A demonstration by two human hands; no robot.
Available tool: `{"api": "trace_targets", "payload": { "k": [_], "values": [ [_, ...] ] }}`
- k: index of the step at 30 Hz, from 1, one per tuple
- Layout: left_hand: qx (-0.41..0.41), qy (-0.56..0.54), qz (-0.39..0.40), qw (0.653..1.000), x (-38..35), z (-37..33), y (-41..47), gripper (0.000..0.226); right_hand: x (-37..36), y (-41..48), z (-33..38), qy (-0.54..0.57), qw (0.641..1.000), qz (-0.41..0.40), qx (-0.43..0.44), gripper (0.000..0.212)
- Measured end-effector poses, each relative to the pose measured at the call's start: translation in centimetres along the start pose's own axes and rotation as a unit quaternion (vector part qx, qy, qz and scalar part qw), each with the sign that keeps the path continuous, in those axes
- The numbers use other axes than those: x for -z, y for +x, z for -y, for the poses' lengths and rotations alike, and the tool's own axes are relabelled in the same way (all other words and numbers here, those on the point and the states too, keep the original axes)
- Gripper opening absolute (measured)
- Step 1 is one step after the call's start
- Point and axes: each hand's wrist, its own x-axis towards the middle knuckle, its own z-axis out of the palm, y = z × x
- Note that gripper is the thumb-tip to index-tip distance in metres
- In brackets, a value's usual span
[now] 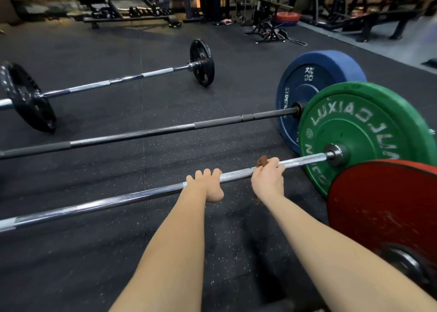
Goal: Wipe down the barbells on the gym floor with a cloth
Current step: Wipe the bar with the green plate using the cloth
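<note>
A chrome barbell (118,199) lies across the rubber floor in front of me, with a green plate (359,132) on its right end. My left hand (207,185) grips the shaft near its middle, fingers curled over the top. My right hand (268,178) is wrapped round the shaft closer to the green plate and holds a small brown cloth (262,161) against the bar; only a tuft of the cloth shows above the fingers. A dark barbell (153,132) with a blue plate (305,92) lies just beyond. Farther back lies a third barbell (113,81) with black plates.
A red plate (383,207) stands close at my right, with a black hub below it. Benches, racks and stacked plates (287,18) line the far side of the floor. Bare black rubber matting (94,252) stretches to my left.
</note>
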Motion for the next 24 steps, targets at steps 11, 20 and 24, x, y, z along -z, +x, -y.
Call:
{"api": "trace_targets", "payload": {
  "k": [11,20,24],
  "values": [
    [0.005,-0.009,0.016,1.0,0.1,0.2,0.8,0.063,-0.7,0.2,-2.1,-0.051,0.993,-0.076,0.077,0.021],
    [-0.017,-0.078,-0.021,0.997,-0.2,1.0,-0.4,0.088,-0.6,-0.5,-1.1,-0.111,0.987,-0.028,0.11,0.027],
    [0.004,-0.087,-0.098,0.991,-0.1,3.7,-1.7,0.08,-0.4,-0.8,-0.9,-0.097,0.988,-0.007,0.119,0.028]
  ]
}}
